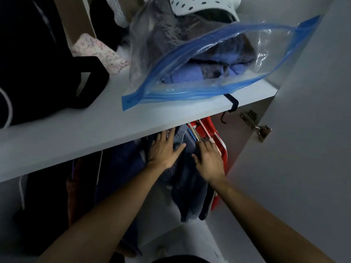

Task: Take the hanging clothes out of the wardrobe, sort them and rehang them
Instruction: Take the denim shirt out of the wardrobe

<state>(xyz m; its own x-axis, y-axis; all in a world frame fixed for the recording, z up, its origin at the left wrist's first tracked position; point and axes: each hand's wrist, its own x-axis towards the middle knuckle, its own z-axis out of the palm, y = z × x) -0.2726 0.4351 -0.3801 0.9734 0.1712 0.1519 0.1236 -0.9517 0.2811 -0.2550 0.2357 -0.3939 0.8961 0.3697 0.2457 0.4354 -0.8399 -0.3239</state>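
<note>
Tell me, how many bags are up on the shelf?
2. A clear plastic zip bag with blue edges sits in the middle of the shelf, stuffed with folded clothes. A black bag sits at the left. More may be hidden further back.

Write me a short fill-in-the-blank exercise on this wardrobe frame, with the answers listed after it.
1. Both hands reach in below the white ____, among the hanging clothes.
2. The left hand lies with fingers spread on the blue denim garment; the right hand is at the hangers beside the ____ garment at the far right.
3. The clear zip bag of folded clothes has a ____ seal strip.
4. Left of that bag sits a ____ bag with loop handles.

Answers: shelf; red; blue; black
</note>
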